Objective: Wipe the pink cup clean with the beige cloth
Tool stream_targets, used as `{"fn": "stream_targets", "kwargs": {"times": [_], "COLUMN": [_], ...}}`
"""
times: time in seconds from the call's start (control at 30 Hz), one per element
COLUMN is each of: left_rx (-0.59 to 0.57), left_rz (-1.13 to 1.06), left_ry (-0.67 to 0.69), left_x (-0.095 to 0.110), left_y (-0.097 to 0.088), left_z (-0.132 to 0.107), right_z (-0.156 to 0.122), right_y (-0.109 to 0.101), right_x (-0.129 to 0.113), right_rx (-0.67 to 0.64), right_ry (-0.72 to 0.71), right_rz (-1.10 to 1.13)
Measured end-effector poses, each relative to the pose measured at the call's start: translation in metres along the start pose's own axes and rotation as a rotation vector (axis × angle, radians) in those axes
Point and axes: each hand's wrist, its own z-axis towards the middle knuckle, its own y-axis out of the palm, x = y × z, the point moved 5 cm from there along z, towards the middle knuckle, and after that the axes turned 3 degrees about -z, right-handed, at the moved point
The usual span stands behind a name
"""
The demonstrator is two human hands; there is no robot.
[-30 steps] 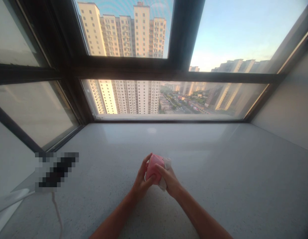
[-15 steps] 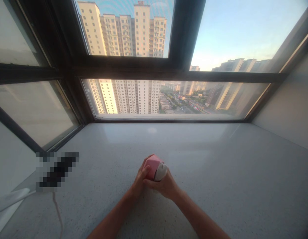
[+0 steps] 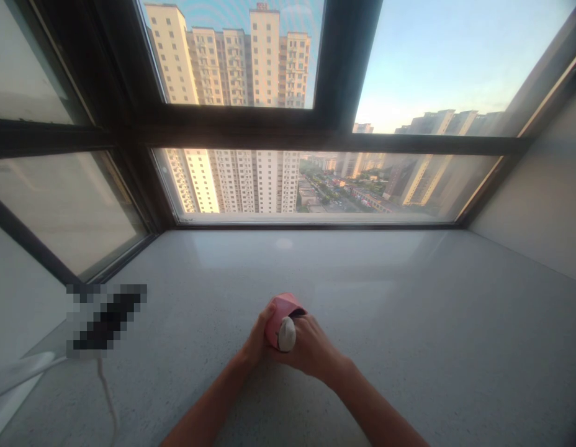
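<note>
Both my hands meet low in the middle of a pale speckled window ledge point(image 3: 409, 323). Between them is a small pink item point(image 3: 279, 310) with a whitish rolled part point(image 3: 287, 335) at its near end; it looks like soft cloth, but I cannot name it for sure. My left hand point(image 3: 256, 343) cups its left side with the fingers curled around it. My right hand point(image 3: 310, 346) wraps over the right side and top, fingers closed on it. The item is just above or resting on the ledge; which one is unclear.
A dark-framed window point(image 3: 288, 127) runs along the far edge of the ledge, with high-rise buildings outside. A blurred-out dark object point(image 3: 106, 320) with a white cable point(image 3: 106, 397) sits at the left. A plain wall point(image 3: 539, 205) bounds the right side.
The pink item has been turned and rolled tighter between my hands; the white part moved from the right side to the near end. My right hand has closed further over it.
</note>
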Motion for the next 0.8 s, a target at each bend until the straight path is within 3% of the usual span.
{"fn": "stream_targets", "kwargs": {"times": [0.1, 0.3, 0.57, 0.7, 0.8], "left_rx": [0.082, 0.068, -0.057, -0.161, -0.179], "left_rz": [-0.04, -0.035, -0.029, -0.074, -0.062], "left_ry": [-0.031, -0.011, -0.018, 0.039, 0.078], "left_x": [0.0, 0.003, 0.006, 0.02, 0.024], "left_y": [-0.001, 0.0, 0.001, 0.016, 0.021], "left_z": [0.0, -0.002, -0.001, -0.004, -0.006], "right_z": [-0.001, -0.001, -0.001, 0.0, -0.001], "right_y": [0.0, -0.001, -0.004, -0.004, -0.001], "right_x": [-0.004, -0.008, -0.005, 0.002, 0.013], "right_rx": [-0.024, -0.026, 0.014, 0.044, 0.082], "right_ry": [-0.037, -0.077, -0.064, 0.042, 0.211], "right_rz": [-0.113, -0.15, -0.065, 0.096, 0.453]}}
